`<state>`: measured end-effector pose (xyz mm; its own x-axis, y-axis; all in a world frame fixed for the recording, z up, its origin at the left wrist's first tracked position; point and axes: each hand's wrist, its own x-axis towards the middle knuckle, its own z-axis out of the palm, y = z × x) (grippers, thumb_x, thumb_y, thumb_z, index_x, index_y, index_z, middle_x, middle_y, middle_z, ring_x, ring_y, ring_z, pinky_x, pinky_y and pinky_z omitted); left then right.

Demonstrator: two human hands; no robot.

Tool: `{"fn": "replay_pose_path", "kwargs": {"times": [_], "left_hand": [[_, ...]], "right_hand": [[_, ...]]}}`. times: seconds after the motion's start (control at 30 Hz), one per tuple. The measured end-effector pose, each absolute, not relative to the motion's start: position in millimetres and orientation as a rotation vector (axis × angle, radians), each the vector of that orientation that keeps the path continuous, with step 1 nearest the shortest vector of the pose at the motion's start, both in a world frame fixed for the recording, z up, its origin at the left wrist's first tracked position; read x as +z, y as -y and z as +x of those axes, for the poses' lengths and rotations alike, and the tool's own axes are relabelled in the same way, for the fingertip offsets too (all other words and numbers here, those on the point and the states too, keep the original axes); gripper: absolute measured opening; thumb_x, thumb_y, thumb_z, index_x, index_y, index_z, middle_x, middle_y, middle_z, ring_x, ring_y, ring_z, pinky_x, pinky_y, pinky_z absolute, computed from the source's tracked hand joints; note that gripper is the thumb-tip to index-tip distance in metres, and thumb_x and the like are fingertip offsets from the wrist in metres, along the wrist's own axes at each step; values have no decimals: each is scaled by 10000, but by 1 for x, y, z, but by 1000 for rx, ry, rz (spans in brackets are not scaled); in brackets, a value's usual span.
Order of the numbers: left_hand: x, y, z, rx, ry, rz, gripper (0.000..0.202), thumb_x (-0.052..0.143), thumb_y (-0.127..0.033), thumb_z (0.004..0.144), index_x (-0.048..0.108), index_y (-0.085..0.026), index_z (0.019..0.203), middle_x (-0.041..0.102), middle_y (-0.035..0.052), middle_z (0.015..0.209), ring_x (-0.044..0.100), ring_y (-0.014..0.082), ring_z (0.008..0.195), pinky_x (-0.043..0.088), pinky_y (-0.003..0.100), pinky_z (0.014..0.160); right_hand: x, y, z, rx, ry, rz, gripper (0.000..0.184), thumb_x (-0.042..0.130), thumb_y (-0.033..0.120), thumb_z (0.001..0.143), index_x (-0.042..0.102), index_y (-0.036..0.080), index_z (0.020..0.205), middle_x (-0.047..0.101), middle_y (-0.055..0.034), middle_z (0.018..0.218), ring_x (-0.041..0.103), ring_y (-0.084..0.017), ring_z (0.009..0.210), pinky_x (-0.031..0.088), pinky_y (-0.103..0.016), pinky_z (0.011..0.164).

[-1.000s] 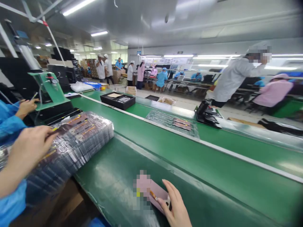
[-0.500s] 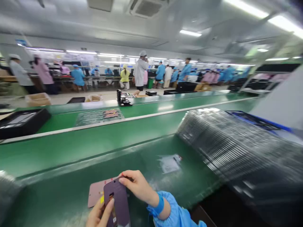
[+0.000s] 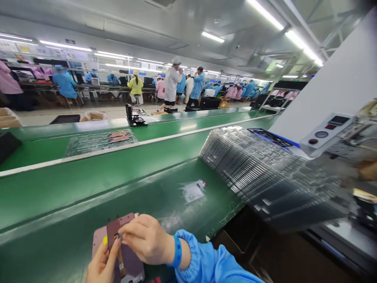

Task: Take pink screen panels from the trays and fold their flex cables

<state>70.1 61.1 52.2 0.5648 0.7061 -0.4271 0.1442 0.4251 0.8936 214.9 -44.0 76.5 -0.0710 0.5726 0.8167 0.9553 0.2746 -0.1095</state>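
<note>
Low in the view, my left hand is closed on the left edge of a dark purple phone screen panel. Its thumb lies on the panel's back, by a brown flex cable running down it. My right hand, wearing a blue wristband, pinches a small dark piece at the cable's upper end; whether that piece is part of the cable I cannot tell. Behind the panel shows a pinkish panel with a yellow tab near my left fingers.
A clear plastic bag lies on the green bench. Stacked clear plastic trays rise at the right. Across the green conveyor are another clear tray and a black fixture. People stand and sit farther back.
My right hand has moved from the panel's top corner down to the upper end of the flex cable. The view has turned to the right. My left hand keeps its hold.
</note>
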Motion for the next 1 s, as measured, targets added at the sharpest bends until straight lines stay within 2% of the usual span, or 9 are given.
{"fn": "replay_pose_path", "kwargs": {"times": [0.13,0.27,0.4,0.53,0.63,0.73,0.83,0.9,1.0], "left_hand": [[64,-51,75,411,-911,1137,674,902,-609,480,682,-172,943,664,-22,586,625,177,492,508,229,435],[77,-35,78,388,-814,1173,628,824,-647,588,682,-168,968,708,19,707,647,186,583,552,271,560],[76,-24,77,383,-755,1262,501,760,-628,682,679,-174,877,663,2,660,621,177,609,542,272,623],[73,-25,72,341,-736,1346,450,721,-608,729,660,-176,838,667,11,697,628,191,664,538,286,671],[73,-26,70,327,-721,1384,438,707,-587,751,669,-170,879,698,32,773,653,218,766,534,296,731],[72,-26,70,349,-717,1359,426,718,-573,749,667,-167,867,691,30,757,654,222,773,528,295,734],[72,-25,73,451,-770,1313,406,775,-545,704,632,-167,748,640,9,667,609,190,676,494,265,656],[73,-26,74,504,-795,1255,392,809,-509,680,622,-166,716,630,7,650,583,177,645,466,251,616],[74,-29,73,506,-714,1103,337,820,-431,690,666,-155,807,686,36,738,619,194,707,481,257,664]], "right_hand": [[93,56,218,-109,1469,-1218,233,498,299,1040,674,197,925,732,-84,1071,676,-175,1001,547,-313,908],[102,55,239,274,1114,-1321,137,633,302,959,672,213,863,691,-91,1131,651,-211,1068,507,-365,972],[89,40,242,464,1169,-1311,144,664,295,924,661,212,806,682,-89,1147,647,-223,1074,491,-376,979],[79,30,240,397,1268,-1366,117,647,310,941,697,206,959,666,-69,1000,645,-198,929,521,-326,833],[79,31,240,256,1422,-1385,186,586,307,992,702,198,895,599,-27,796,593,-175,756,485,-284,673],[81,37,234,-158,1597,-1438,273,480,236,1033,683,176,860,551,-42,754,525,-192,711,430,-310,632],[81,44,220,-539,1789,-1451,327,388,130,1030,659,162,850,515,-51,728,466,-205,671,384,-331,611],[82,48,212,-625,1879,-1408,343,370,105,1028,653,158,841,498,-41,696,443,-200,632,369,-331,590],[87,52,205,-607,1915,-1335,333,370,101,1034,659,147,877,542,-44,688,482,-197,628,406,-331,592]]}}
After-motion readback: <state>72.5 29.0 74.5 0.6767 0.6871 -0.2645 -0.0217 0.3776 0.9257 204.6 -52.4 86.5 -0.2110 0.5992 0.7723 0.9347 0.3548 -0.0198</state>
